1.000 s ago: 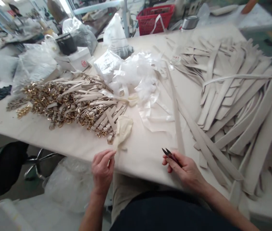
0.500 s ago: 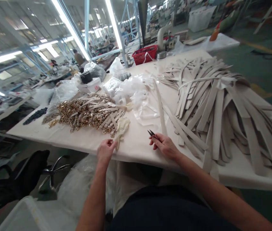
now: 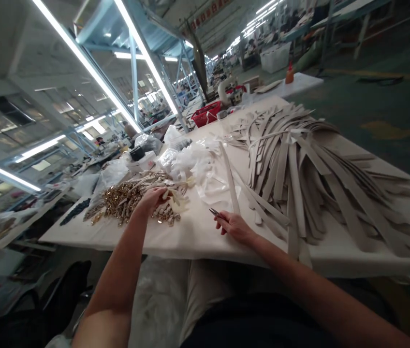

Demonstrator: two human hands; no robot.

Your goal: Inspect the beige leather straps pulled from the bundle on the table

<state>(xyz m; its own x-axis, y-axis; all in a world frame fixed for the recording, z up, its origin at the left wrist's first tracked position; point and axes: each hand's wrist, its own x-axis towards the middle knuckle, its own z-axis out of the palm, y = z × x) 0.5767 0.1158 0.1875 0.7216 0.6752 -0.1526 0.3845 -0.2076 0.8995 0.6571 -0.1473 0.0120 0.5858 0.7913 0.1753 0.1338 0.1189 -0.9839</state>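
Note:
My left hand [image 3: 153, 199] is raised over the front of a pile of narrow straps with gold metal fittings [image 3: 125, 195]. Its fingers are pinched on a limp, pale yellow piece [image 3: 178, 200] that looks like a thin glove. In my right hand [image 3: 236, 228], fingers wrapped round them, is a small pair of thread snips [image 3: 214, 212], the dark blades pointing left just above the tabletop. Beyond that hand a long beige strip [image 3: 229, 179] lies on the table. To the right spreads a big tied bundle of beige strips [image 3: 281, 164].
Crumpled clear plastic bags [image 3: 194, 162] lie mid-table. At the far end are a red basket [image 3: 206, 115] and an orange bottle [image 3: 289, 75]. Dark pieces [image 3: 75, 211] lie at the left end. The pale-covered table's front edge [image 3: 205, 255] runs before my body; a black chair [image 3: 65, 295] stands lower left.
My left hand has moved up and forward to the strap pile, lifting the pale yellow piece. My right hand keeps the snips in about the same place. The view has tilted and shifted.

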